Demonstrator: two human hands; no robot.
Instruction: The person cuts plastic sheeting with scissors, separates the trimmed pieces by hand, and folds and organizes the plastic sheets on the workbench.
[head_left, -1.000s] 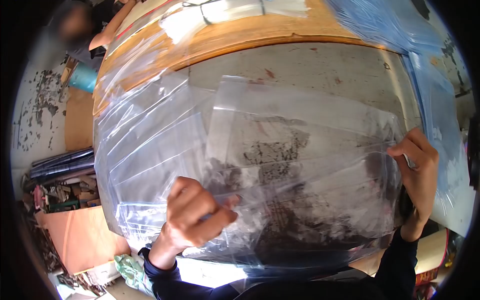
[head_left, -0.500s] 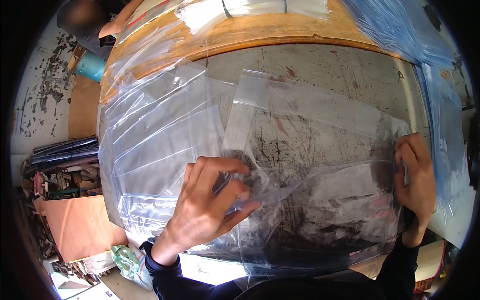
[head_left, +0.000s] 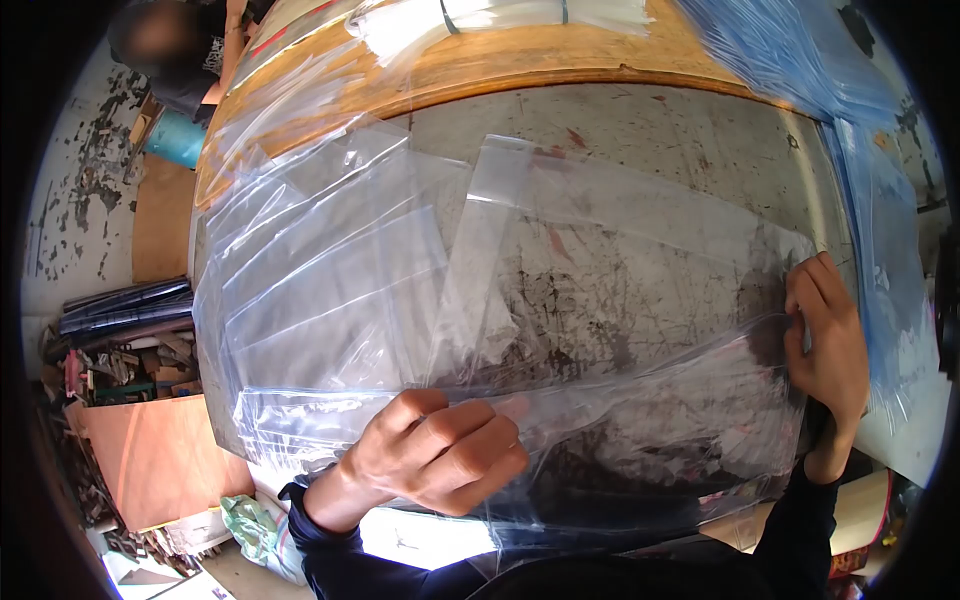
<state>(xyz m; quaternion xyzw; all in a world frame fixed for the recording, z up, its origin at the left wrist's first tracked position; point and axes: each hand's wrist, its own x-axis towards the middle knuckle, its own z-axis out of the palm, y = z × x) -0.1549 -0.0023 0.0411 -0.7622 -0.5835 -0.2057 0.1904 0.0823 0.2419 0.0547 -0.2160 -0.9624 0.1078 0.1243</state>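
Note:
A clear plastic bag [head_left: 640,390] stretches between my two hands across the near part of the grey, scratched table. My left hand [head_left: 440,455], fingers curled, grips its left end close to my body. At the right edge of the table, my right hand [head_left: 830,335] pinches the other end between thumb and fingers. Another clear plastic piece [head_left: 500,170] lies flat beyond, running toward my right hand. To the left, several clear bags [head_left: 330,270] lie overlapping in a fanned pile; a folded stack [head_left: 300,420] is beside my left wrist.
Along the far side runs a wooden board [head_left: 500,85] carrying a tied bundle of clear plastic [head_left: 520,15]. Bluish plastic sheets [head_left: 860,190] drape over the right edge. A person [head_left: 185,60] is at the far left. Scrap material [head_left: 140,365] is piled left of the table.
My left hand has come down toward my body and its fingers have closed more, drawing the bag's edge with it. My right hand has barely moved. The other person has shifted slightly.

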